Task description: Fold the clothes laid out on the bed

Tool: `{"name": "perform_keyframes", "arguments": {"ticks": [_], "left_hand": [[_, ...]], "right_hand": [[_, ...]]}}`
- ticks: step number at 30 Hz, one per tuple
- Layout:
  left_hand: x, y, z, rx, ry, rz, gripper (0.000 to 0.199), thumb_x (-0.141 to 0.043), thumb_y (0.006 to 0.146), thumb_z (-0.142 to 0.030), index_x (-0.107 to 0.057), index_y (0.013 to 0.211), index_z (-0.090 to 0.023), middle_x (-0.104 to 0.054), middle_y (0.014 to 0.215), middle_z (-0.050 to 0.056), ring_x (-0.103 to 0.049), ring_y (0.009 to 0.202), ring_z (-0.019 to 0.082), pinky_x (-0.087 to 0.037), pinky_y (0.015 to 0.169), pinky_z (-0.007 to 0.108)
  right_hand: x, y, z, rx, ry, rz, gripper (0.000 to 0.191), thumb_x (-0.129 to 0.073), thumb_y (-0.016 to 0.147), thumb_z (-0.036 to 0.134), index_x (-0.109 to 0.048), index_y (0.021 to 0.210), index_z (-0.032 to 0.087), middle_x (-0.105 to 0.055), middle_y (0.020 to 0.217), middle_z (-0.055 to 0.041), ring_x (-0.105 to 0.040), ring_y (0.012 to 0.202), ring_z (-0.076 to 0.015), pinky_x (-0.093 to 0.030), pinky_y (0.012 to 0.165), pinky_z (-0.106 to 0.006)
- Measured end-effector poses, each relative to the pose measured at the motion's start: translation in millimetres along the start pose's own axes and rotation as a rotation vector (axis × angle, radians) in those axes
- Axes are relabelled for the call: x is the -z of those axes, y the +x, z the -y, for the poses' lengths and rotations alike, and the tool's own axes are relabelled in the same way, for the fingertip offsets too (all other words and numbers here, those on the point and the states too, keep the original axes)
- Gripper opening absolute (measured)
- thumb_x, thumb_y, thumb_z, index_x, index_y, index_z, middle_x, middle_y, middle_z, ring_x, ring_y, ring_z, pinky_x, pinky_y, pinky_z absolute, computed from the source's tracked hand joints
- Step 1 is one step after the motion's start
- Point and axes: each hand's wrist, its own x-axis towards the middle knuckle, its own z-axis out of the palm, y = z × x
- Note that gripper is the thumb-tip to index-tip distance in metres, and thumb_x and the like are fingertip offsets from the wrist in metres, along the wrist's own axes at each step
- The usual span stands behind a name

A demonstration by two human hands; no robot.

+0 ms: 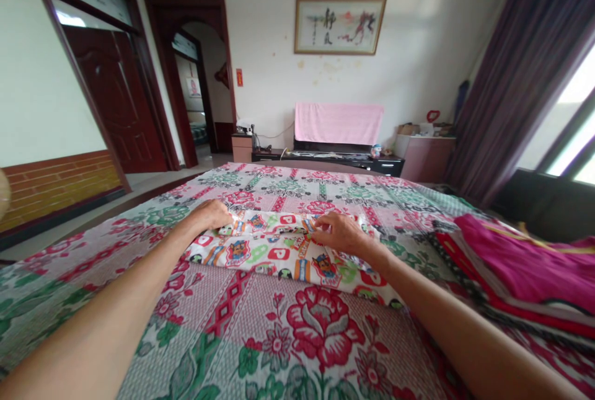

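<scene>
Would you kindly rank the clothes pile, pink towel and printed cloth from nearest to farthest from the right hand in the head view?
1. Printed cloth, touching the right hand.
2. Clothes pile, at right.
3. Pink towel, far ahead, beyond the flowered cover.

Wall picture (341, 26) shows Chinese characters (330, 25), maybe 静氣, and a blurry badge (238, 253) by the printed cloth's (279, 248) near edge kinda reads CHASE.

Cloth (269, 255) on cover (186, 307); clothes pile (525, 263) on cover, right; low cabinet (389, 167) behind; door (114, 96) left, curtain (515, 65) far right.
</scene>
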Motion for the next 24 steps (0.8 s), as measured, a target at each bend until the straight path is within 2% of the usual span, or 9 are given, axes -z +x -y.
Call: {"name": "perform_keyframes", "arguments": {"ticks": [2, 5, 10, 13, 17, 19, 20, 22, 24], "left_hand": [[-0.4, 1.5, -1.6, -0.002, 0.151, 0.009, 0.022, -0.064, 0.053, -0.034, -0.054, 0.039, -0.021, -0.047, 0.037, 0.002, -0.053, 0.049, 0.02, -0.032, 0.046, 0.026], [-2.9, 2.5, -4.4, 0.049, 0.198, 0.007, 0.02, -0.058, 0.061, -0.038, -0.064, 0.057, -0.019, -0.054, 0.043, 0.003, -0.054, 0.048, 0.019, -0.034, 0.044, 0.026], [-5.8, 0.1, -5.7, 0.108, 0.195, 0.154, 0.038, -0.059, 0.063, -0.037, -0.069, 0.092, -0.016, -0.051, 0.04, 0.001, -0.053, 0.042, 0.018, -0.034, 0.039, 0.023], [-1.0, -5.2, -5.1, 0.109, 0.149, 0.289, 0.058, -0.062, 0.062, -0.035, -0.061, 0.116, -0.015, -0.054, 0.046, -0.001, -0.054, 0.041, 0.017, -0.033, 0.038, 0.021], [12.0, -13.8, -3.9, 0.098, 0.095, 0.419, 0.09, -0.065, 0.061, -0.03, -0.032, 0.144, -0.015, -0.063, 0.058, 0.001, -0.057, 0.044, 0.015, -0.034, 0.041, 0.02], [17.5, -16.0, -2.6, 0.049, 0.092, 0.47, 0.096, -0.065, 0.06, -0.029, -0.026, 0.147, -0.015, -0.064, 0.061, 0.002, -0.059, 0.047, 0.015, -0.035, 0.043, 0.02], [19.2, -16.3, -1.8, 0.017, 0.1, 0.502, 0.095, -0.065, 0.06, -0.028, -0.028, 0.147, -0.016, -0.064, 0.061, 0.002, -0.059, 0.048, 0.016, -0.036, 0.044, 0.02], [19.6, -15.6, -0.2, -0.041, 0.136, 0.564, 0.087, -0.065, 0.059, -0.026, -0.041, 0.142, -0.021, -0.063, 0.058, 0.001, -0.059, 0.049, 0.016, -0.038, 0.045, 0.02], [16.6, -14.0, 0.5, -0.067, 0.166, 0.572, 0.071, -0.063, 0.059, -0.026, -0.056, 0.129, -0.024, -0.061, 0.055, -0.001, -0.058, 0.048, 0.015, -0.039, 0.046, 0.021]], "right_hand": [[-1.7, 1.1, 0.5, 0.033, 0.02, -0.01, 0.023, -0.063, 0.074, 0.036, -0.07, 0.091, 0.023, -0.068, 0.084, -0.0036, -0.058, 0.071, -0.0147, -0.036, 0.06, -0.024], [-4.7, 1.7, 1.1, 0.084, 0.057, 0.003, 0.024, -0.061, 0.076, 0.031, -0.068, 0.097, 0.022, -0.068, 0.087, -0.0039, -0.059, 0.073, -0.0141, -0.037, 0.063, -0.023], [-4.8, 1.8, -0.8, 0.14, 0.034, 0.055, 0.018, -0.056, 0.081, 0.03, -0.068, 0.088, 0.019, -0.066, 0.081, -0.0028, -0.055, 0.067, -0.0113, -0.034, 0.061, -0.022], [4.1, 3.9, 2.1, 0.169, 0.015, 0.174, 0.018, -0.054, 0.082, 0.028, -0.069, 0.085, 0.019, -0.066, 0.077, -0.001, -0.051, 0.064, -0.0097, -0.031, 0.058, -0.021], [20.1, 10.9, 20.1, 0.143, -0.098, 0.345, 0.02, -0.052, 0.079, 0.021, -0.071, 0.084, 0.018, -0.067, 0.077, -0.0028, -0.05, 0.063, -0.0101, -0.029, 0.056, -0.022], [23.5, 14.9, 31.0, 0.082, -0.179, 0.387, 0.021, -0.052, 0.078, 0.021, -0.072, 0.083, 0.017, -0.067, 0.075, -0.0043, -0.051, 0.062, -0.0111, -0.028, 0.054, -0.023], [23.3, 16.4, 35.4, 0.054, -0.214, 0.393, 0.022, -0.052, 0.078, 0.021, -0.073, 0.084, 0.017, -0.068, 0.075, -0.0051, -0.052, 0.063, -0.0119, -0.028, 0.053, -0.023], [19.7, 17.7, 40.8, -0.006, -0.263, 0.376, 0.024, -0.053, 0.077, 0.022, -0.074, 0.088, 0.018, -0.07, 0.08, -0.0066, -0.056, 0.067, -0.0139, -0.028, 0.054, -0.024], [14.0, 16.5, 41.1, -0.071, -0.271, 0.317, 0.026, -0.052, 0.076, 0.022, -0.074, 0.089, 0.02, -0.071, 0.084, -0.0069, -0.059, 0.072, -0.0157, -0.029, 0.055, -0.024]]}}
